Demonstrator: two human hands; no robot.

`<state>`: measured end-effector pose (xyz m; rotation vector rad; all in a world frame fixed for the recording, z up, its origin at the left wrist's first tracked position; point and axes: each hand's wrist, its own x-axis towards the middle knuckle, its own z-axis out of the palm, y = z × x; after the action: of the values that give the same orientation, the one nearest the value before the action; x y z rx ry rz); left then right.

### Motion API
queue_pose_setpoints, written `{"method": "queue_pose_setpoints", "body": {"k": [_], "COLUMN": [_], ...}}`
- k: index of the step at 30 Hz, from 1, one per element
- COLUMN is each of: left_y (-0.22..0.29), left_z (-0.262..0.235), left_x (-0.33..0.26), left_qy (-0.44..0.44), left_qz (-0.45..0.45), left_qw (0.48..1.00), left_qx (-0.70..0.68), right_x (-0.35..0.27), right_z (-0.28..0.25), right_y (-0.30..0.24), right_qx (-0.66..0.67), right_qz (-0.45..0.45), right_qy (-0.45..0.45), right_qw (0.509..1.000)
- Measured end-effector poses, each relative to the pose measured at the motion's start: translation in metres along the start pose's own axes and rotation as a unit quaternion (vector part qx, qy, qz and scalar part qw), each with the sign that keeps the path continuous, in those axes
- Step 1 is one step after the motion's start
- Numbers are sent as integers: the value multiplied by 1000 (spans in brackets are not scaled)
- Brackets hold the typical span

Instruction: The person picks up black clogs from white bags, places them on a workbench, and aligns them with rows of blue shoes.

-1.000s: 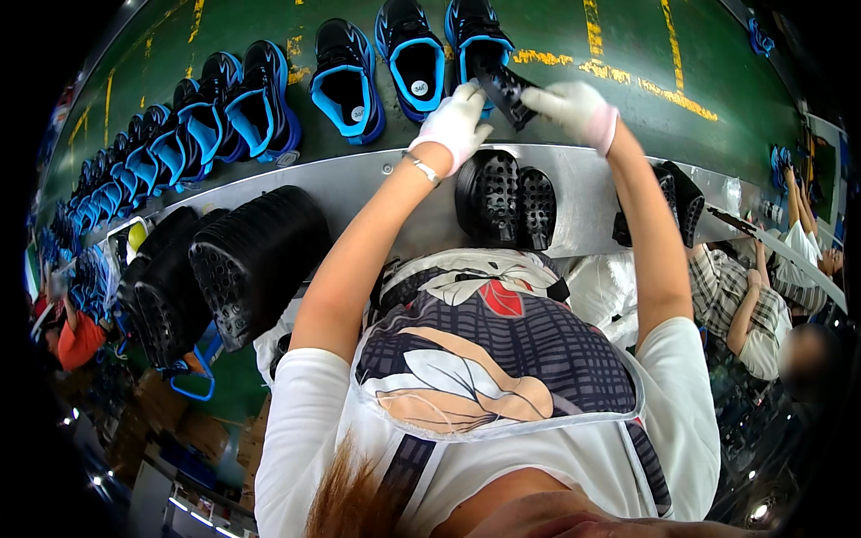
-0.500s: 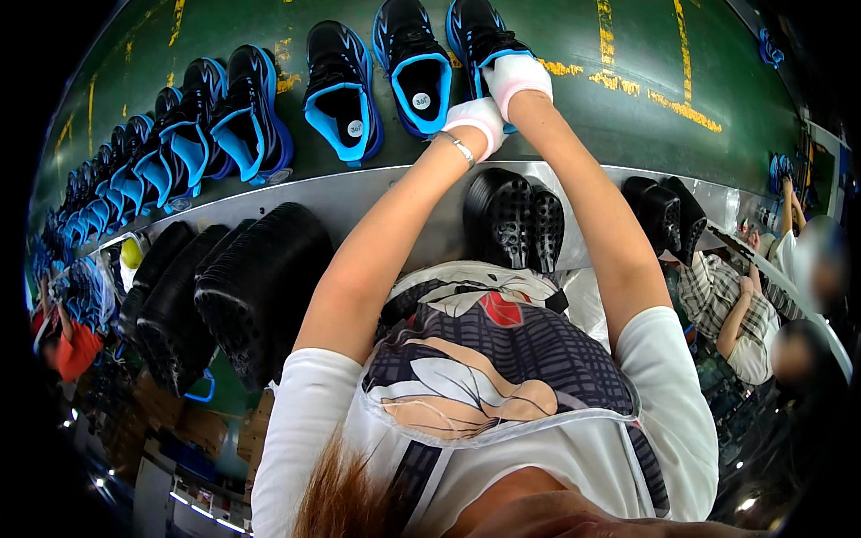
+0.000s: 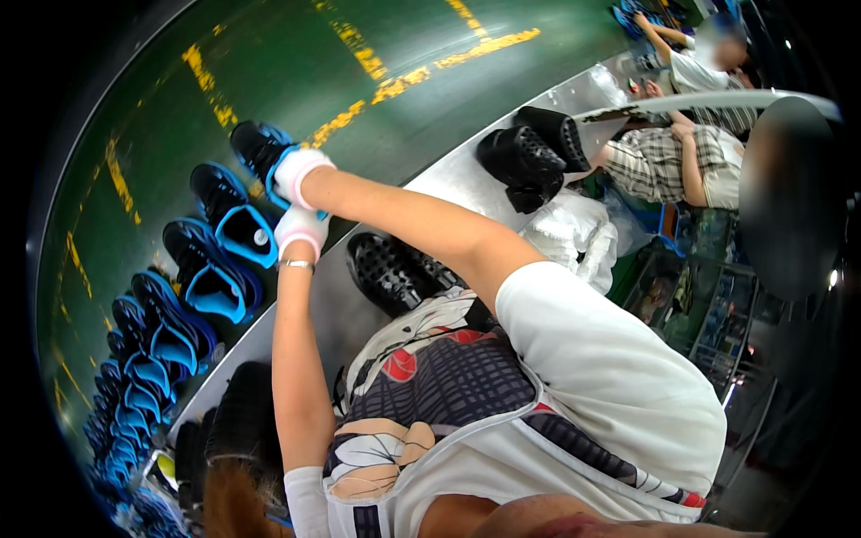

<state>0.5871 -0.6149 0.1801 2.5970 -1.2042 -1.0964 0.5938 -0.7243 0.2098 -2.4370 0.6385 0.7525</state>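
Note:
Both my hands wear white gloves with pink cuffs and meet at one black sneaker (image 3: 257, 148) with a bright blue lining, at the right end of a row. My right hand (image 3: 299, 173) grips its opening, fingers hidden inside the collar. Just below, my left hand (image 3: 301, 226) is closed at the heel; its fingertips are out of sight. Beside it stands a matching sneaker (image 3: 221, 199) with a round white sticker inside. Another sneaker (image 3: 204, 255) follows to the left. All toes point away from me.
More sneakers (image 3: 134, 377) line the green, yellow-marked surface (image 3: 296, 54). Along its metal edge (image 3: 439, 202) sit black shoe lasts (image 3: 386, 269) near me, more black lasts (image 3: 529, 152) to the right, and others (image 3: 242, 412) at lower left. Co-workers (image 3: 664, 161) sit at the right.
The view has turned, so the row and my arms now appear further left and slanted. My hands stay at the same end sneaker.

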Motion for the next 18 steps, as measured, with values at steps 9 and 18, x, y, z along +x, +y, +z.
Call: {"method": "queue_pose_setpoints", "body": {"k": [9, 18], "left_y": [-23, 28], "left_z": [24, 48], "left_x": [-44, -173], "left_qy": [241, 379], "left_qz": [106, -20], "left_qw": [958, 881], "left_qx": [-116, -282], "right_x": [-190, -269], "right_z": [34, 65], "right_y": [98, 182], "right_qx": [153, 143], "right_qz": [-149, -125], "right_qy": [227, 166], "right_qw": [950, 968]}}
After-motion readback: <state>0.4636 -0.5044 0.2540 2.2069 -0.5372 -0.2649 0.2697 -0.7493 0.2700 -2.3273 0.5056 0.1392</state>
